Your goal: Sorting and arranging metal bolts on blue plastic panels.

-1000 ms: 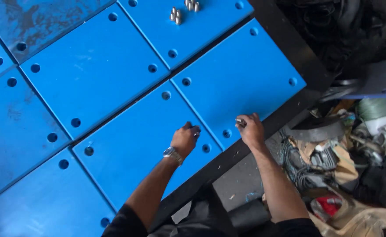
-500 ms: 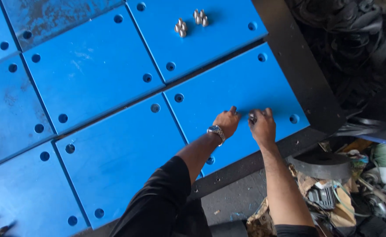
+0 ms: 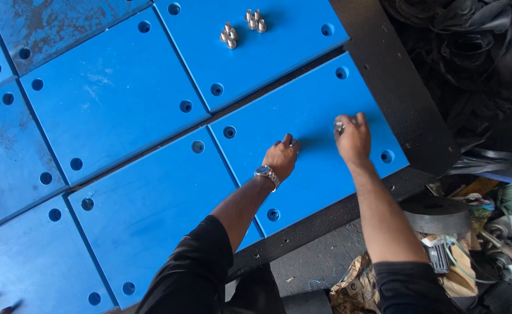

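I count seven blue panels (image 3: 116,93) around me, two clusters of metal bolts (image 3: 229,36) on the far panel, one bolt (image 3: 339,125) pinched in my right hand (image 3: 353,138), and one wristwatch (image 3: 266,172).

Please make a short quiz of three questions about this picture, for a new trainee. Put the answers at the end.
1. True or false: the left hand rests on a blue panel.
2. What does the right hand hold at its fingertips?
A. a metal bolt
B. a paintbrush
C. a cloth
3. How many groups of loose bolts stand on the far panel?

Key:
1. True. The left hand lies on the panel, with a wristwatch on its wrist.
2. A. A small metal bolt shows at its fingertips.
3. Two: one bolt group and a second bolt group beside it.
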